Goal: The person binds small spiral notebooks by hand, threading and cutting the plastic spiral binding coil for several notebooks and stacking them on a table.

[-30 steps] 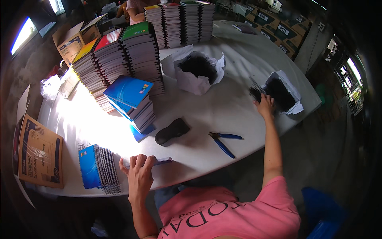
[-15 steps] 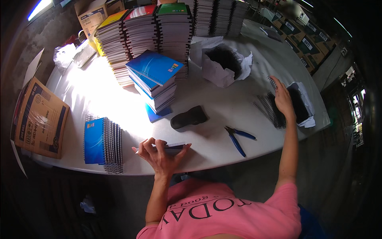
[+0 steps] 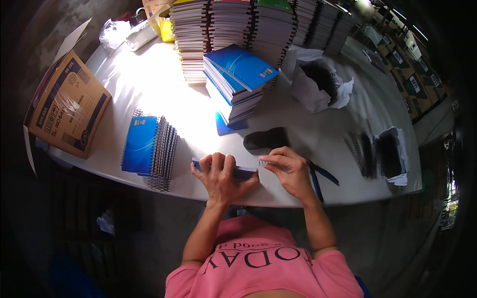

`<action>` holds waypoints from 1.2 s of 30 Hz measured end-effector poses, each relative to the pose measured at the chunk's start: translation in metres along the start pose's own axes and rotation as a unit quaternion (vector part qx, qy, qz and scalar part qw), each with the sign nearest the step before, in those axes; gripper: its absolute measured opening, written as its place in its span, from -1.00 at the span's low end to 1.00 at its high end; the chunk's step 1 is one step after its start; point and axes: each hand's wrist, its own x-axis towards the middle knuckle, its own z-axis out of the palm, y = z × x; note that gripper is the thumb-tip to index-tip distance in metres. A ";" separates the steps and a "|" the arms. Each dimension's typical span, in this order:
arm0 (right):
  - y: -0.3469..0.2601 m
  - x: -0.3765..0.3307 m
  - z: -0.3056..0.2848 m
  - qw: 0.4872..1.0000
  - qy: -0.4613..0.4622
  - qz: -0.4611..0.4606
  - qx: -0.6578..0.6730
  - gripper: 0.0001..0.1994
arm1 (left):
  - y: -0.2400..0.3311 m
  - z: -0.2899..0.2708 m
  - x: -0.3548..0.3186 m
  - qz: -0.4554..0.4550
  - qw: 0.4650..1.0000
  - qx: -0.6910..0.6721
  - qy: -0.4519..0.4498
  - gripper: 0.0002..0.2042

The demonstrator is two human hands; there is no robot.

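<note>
Half a second ago your right arm was stretched out to the wire coils at 3 o'clock; now your right hand [image 3: 290,171] is back at the near table edge, fingers pinched on a spiral binding wire [image 3: 268,163] held at the end of the notebook block. That suggests a fresh coil has been fetched and is being started into the punched edge. Your left hand [image 3: 221,175], which hovered half open over the block a moment ago, now lies on it with fingers curled down, clamping the blue-covered notebook block [image 3: 238,173] flat at 6 o'clock on the white table [image 3: 149,84].

Largest first, the rest:
- Tall stacks of bound notebooks [image 3: 233,25] stand along 12 o'clock, with a lower blue-covered stack [image 3: 238,79] leaning in front of them.
- A brown cardboard box [image 3: 67,107] sits at 9 o'clock, tilted on the table edge; you cannot see what it holds.
- A white paper wrapper [image 3: 318,82] at 1 o'clock lies open, with dark coils inside.
- A row of spiral-bound notebooks [image 3: 149,146] lies at 8 o'clock.
- Loose black coils [image 3: 375,154] lie on paper at 3 o'clock.
- A black block-shaped thing [image 3: 266,139] rests just beyond your hands.
- Blue-handled pliers [image 3: 320,176] lie just beside your right wrist.
</note>
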 end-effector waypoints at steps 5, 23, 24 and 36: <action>0.001 0.003 -0.005 0.986 -0.151 0.034 0.063 -0.79 | -0.001 -0.001 0.001 0.004 1.000 -0.013 -0.012 -0.50; -0.004 0.018 -0.021 0.971 -0.233 0.048 -0.002 -0.74 | -0.013 -0.009 0.000 0.040 0.995 -0.064 -0.063 -0.34; 0.001 0.025 -0.022 0.976 -0.214 0.008 -0.030 -0.70 | -0.014 -0.009 0.000 0.038 0.995 -0.069 -0.064 -0.35; 0.051 0.036 -0.008 0.914 -0.223 0.057 0.335 -0.74 | -0.023 -0.011 -0.002 0.061 0.990 -0.124 -0.029 -0.46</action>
